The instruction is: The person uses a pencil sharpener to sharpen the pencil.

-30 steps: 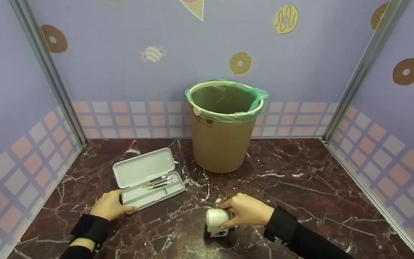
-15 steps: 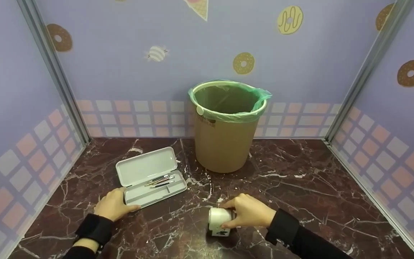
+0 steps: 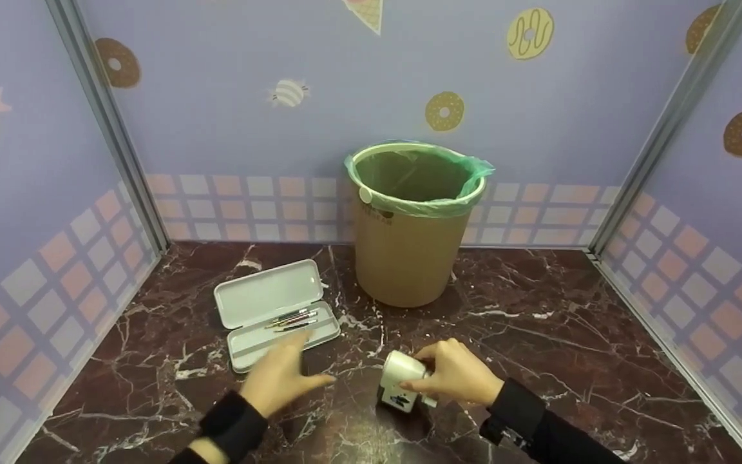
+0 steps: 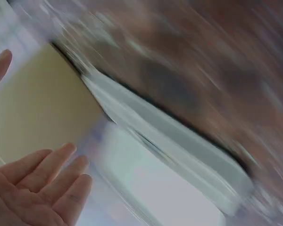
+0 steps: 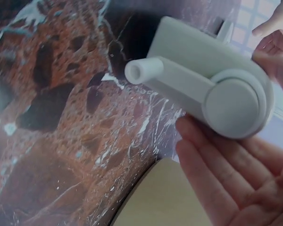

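Observation:
A white hand-crank pencil sharpener (image 3: 399, 380) with a dark picture on its front is tilted in my right hand (image 3: 460, 375), thumb and fingers gripping its sides. In the right wrist view its crank handle (image 5: 179, 82) and round hub point toward the camera. My left hand (image 3: 281, 377), blurred, is held over the near edge of an open white pencil case (image 3: 269, 295), thumb spread and fingers extended, holding nothing. Several pencils (image 3: 292, 320) lie together in the case's tray. Whether the sharpener's lower edge touches the table cannot be told.
Behind the sharpener, near the back wall, stands a tan trash bin (image 3: 409, 258) lined with a green bag. Patterned panels enclose the dark marbled tabletop (image 3: 538, 335) at the back, left and right.
My left hand has come off the pencil case's left end and moved right. The sharpener, upright before, is now tilted in my right hand, its crank handle showing.

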Action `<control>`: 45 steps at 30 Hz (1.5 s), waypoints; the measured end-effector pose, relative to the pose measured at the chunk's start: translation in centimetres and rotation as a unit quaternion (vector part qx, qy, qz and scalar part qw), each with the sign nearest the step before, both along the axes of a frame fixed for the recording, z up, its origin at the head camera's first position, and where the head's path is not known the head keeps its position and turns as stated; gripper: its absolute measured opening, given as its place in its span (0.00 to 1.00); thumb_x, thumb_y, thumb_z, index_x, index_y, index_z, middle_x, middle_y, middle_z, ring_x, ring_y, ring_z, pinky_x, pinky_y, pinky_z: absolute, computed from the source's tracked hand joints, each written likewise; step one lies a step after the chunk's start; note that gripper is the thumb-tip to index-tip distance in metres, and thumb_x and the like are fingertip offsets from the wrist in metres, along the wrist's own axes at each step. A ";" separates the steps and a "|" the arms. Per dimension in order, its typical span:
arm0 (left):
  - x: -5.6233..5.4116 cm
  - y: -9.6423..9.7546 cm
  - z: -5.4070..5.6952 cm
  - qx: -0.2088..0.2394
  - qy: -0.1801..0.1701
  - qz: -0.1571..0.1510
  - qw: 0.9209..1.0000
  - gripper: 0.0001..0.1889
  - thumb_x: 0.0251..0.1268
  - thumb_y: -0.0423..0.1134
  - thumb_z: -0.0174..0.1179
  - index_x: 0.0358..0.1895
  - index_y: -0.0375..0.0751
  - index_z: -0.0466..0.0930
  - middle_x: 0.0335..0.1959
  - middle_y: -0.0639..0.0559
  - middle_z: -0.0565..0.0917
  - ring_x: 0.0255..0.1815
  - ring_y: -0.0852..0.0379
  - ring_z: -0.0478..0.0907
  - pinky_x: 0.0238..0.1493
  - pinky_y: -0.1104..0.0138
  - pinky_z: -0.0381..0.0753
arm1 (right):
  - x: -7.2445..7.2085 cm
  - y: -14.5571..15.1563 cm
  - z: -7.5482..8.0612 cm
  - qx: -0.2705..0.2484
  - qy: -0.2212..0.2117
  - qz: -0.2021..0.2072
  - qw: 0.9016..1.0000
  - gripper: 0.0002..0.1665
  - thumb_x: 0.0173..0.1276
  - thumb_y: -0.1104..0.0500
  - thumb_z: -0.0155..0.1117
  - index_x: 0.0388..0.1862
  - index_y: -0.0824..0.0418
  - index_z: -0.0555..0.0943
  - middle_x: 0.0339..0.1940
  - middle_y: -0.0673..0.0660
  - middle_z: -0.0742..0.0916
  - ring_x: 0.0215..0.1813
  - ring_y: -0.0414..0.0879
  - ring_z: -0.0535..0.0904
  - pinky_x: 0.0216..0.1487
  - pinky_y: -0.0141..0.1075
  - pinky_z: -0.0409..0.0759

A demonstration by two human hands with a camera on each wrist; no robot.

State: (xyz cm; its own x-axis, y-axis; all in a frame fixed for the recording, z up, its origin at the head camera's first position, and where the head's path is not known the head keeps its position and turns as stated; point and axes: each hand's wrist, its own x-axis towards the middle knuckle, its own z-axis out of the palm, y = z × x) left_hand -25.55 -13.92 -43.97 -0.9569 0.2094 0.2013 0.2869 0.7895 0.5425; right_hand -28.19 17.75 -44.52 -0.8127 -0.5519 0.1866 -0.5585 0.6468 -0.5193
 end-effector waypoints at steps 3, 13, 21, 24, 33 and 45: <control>0.7 2.8 -0.3 0.018 -0.019 -0.044 0.999 0.52 0.47 0.53 0.78 0.74 0.31 0.65 0.71 0.31 0.73 0.71 0.35 0.75 0.71 0.41 0.72 | 0.2 0.0 0.2 -0.021 0.003 -0.027 0.999 0.21 0.60 0.40 0.76 0.34 0.56 0.90 0.25 0.50 0.91 0.19 0.27 0.75 0.24 0.25 0.75; 0.7 7.9 -2.8 0.030 0.023 -0.070 0.997 0.48 0.46 0.58 0.79 0.67 0.30 0.74 0.62 0.32 0.83 0.59 0.36 0.84 0.59 0.44 0.83 | 0.5 -0.3 1.3 -0.045 0.001 -0.100 0.994 0.17 0.62 0.40 0.75 0.29 0.53 0.89 0.17 0.47 0.86 0.15 0.30 0.67 0.21 0.24 0.62; 0.7 9.8 -4.3 0.073 0.013 -0.043 0.996 0.44 0.46 0.55 0.80 0.65 0.34 0.77 0.55 0.37 0.87 0.51 0.41 0.87 0.50 0.48 0.86 | 0.7 -0.7 1.5 -0.042 0.029 -0.128 0.990 0.20 0.59 0.39 0.76 0.29 0.54 0.89 0.19 0.47 0.88 0.16 0.30 0.68 0.20 0.25 0.65; 0.5 10.3 -4.4 0.082 0.023 -0.029 0.996 0.42 0.46 0.53 0.80 0.64 0.33 0.78 0.53 0.37 0.88 0.49 0.41 0.88 0.49 0.50 0.87 | 0.9 -0.8 1.6 -0.047 0.034 -0.134 0.989 0.21 0.59 0.39 0.77 0.30 0.56 0.90 0.21 0.49 0.89 0.16 0.30 0.69 0.20 0.26 0.67; 0.2 10.7 -4.3 0.094 0.034 -0.025 0.995 0.35 0.46 0.47 0.79 0.58 0.31 0.81 0.46 0.37 0.90 0.40 0.47 0.88 0.40 0.58 0.87 | 1.0 -0.7 1.6 -0.041 0.043 -0.132 0.989 0.22 0.60 0.37 0.75 0.31 0.56 0.90 0.22 0.50 0.90 0.16 0.29 0.69 0.20 0.25 0.66; -1.0 8.9 -4.5 0.174 0.015 -0.096 0.980 0.36 0.48 0.49 0.79 0.60 0.35 0.81 0.53 0.38 0.89 0.52 0.44 0.89 0.56 0.52 0.87 | 0.8 1.0 3.4 -0.068 -0.054 -0.051 0.995 0.27 0.70 0.38 0.66 0.48 0.60 0.90 0.43 0.58 0.94 0.38 0.42 0.91 0.43 0.33 0.88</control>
State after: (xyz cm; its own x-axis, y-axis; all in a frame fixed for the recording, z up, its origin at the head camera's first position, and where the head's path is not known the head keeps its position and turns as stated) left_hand -26.54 -5.05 -48.44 -0.8989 0.2999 0.3194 0.4322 0.4881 0.7582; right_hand -27.35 18.71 -41.13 -0.8827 -0.4408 0.1630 -0.4299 0.6172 -0.6590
